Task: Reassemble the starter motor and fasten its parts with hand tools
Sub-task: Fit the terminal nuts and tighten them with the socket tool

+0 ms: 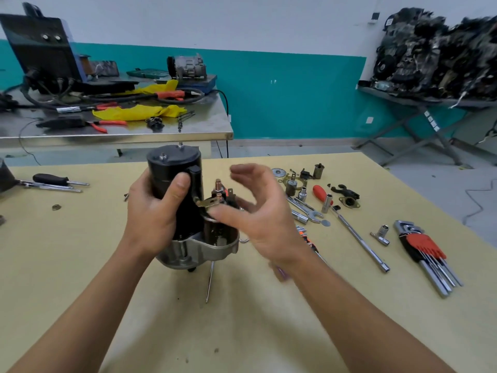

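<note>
The starter motor [174, 168] stands upright near the middle of the yellow table [242, 319], its black cylindrical body above a grey cast nose housing [204, 251]. My left hand [153, 211] grips the black body from the left, thumb across its front. The solenoid [223, 197], with copper terminals and a brass strap, sits at the motor's right side. Just right of the solenoid hovers my right hand [258, 214], blurred, with loosely curved fingers holding nothing; its thumb is near the strap.
Right of the motor lie sockets, wrenches, an extension bar [360, 238], a red-handled screwdriver [321, 192], small motor parts [295, 181] and a hex key set [425, 251]. A thin rod [209, 281] lies before the motor. Screwdrivers [53, 181] lie at left. A cluttered steel bench [115, 125] stands behind.
</note>
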Available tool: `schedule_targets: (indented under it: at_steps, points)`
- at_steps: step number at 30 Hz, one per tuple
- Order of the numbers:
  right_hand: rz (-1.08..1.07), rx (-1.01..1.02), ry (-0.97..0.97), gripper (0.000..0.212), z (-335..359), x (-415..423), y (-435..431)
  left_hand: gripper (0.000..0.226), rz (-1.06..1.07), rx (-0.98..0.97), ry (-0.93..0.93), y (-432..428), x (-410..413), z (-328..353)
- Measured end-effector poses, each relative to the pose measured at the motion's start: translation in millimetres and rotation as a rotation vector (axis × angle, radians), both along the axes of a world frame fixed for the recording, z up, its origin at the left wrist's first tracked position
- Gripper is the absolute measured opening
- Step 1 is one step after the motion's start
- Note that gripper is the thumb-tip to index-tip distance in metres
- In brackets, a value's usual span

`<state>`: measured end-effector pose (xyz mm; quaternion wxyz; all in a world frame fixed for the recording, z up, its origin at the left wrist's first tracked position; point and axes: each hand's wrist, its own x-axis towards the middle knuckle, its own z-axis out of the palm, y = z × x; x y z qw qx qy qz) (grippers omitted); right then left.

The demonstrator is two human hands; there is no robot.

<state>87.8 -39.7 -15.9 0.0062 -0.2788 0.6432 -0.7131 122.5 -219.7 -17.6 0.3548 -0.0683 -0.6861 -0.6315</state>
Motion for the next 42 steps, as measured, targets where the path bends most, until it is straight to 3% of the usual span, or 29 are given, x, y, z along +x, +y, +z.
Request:
schedule_targets:
  at_steps: [3, 6, 9, 12, 16, 20, 24, 29, 31, 36, 42]
  points:
    - [-0.065, 0.204, 0.052, 0.050, 12.2, -30.3, 40.5, 0.047, 0.049, 0.010, -0.014, 1.1, -1.8, -0.6]
    - [-0.396, 0.669, 0.125, 0.037, 5.5, -76.1, 65.9, 0.056, 0.075, 0.051, -0.036, -2.7, -3.7, 0.3]
    - [-0.346, 1.178, 0.139, 0.050, -15.1, -101.0, 61.1, 0.072, 0.111, 0.112, -0.056, -11.2, -2.3, -0.3]
    - [-0.319, 1.350, 0.142, 0.051, -29.8, -112.5, 43.7, 0.072, 0.148, 0.194, -0.066, -22.8, 4.5, -6.1]
    - [-0.321, 1.417, 0.165, 0.037, -36.7, -122.8, 27.5, 0.052, 0.160, 0.320, -0.118, -36.5, 15.3, -15.8]
    - [-0.341, 1.388, 0.160, 0.025, -37.6, -126.7, 23.4, 0.049, 0.156, 0.383, -0.146, -38.8, 14.0, -22.5]
    - [-0.259, 1.033, 0.200, 0.026, 3.5, -108.3, 19.9, 0.042, 0.170, 0.299, -0.126, -34.6, 12.4, -20.5]
    - [0.290, 0.458, 0.107, 0.015, 93.6, -53.9, 8.8, 0.039, 0.157, 0.135, -0.073, -24.1, 20.7, -14.9]
    - [0.383, 0.520, 0.218, 0.017, 119.8, -36.7, 8.2, 0.044, 0.161, 0.101, -0.053, -16.3, 24.4, -10.8]
    - [0.341, 1.112, 0.715, 0.029, 144.5, -16.9, 3.2, 0.045, 0.170, 0.046, -0.028, -3.8, 25.1, -3.4]
    - [0.322, 1.227, 0.775, 0.016, 159.9, -7.2, -8.0, 0.039, 0.172, 0.010, 0.009, 1.0, 27.2, 0.4]
